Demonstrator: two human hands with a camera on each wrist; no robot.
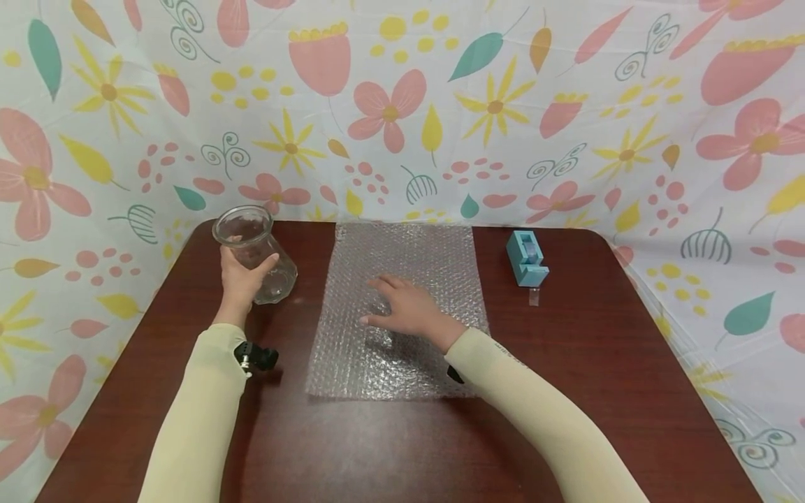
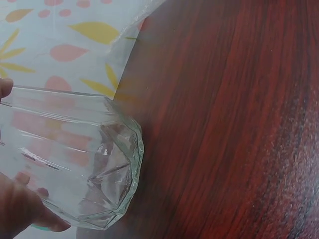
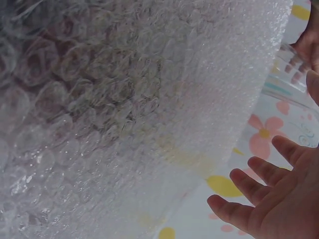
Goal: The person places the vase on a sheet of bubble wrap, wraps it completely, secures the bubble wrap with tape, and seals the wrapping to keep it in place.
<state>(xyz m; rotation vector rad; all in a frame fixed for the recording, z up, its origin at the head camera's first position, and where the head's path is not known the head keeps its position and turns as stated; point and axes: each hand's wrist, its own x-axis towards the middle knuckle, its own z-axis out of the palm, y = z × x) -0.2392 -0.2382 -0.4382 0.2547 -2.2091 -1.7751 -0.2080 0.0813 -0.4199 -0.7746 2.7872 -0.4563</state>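
Observation:
In the head view my left hand (image 1: 242, 279) grips a clear glass vase (image 1: 279, 276) with a flared rim, tilted at the table's back left. The left wrist view shows the vase's faceted base (image 2: 117, 169) and part of the thumb and fingers around its side. My right hand (image 1: 409, 307) hovers over a sheet of bubble wrap (image 1: 402, 370) with its fingers spread and nothing in them. In the right wrist view those fingers (image 3: 254, 186) reach out loosely beside the bubble wrap (image 3: 124, 99).
A light blue tape dispenser (image 1: 525, 258) stands at the back right, a short strip of clear tape (image 1: 534, 297) hanging from its front. The dark red wooden table (image 1: 585, 349) backs onto a floral-print cloth (image 1: 390, 140).

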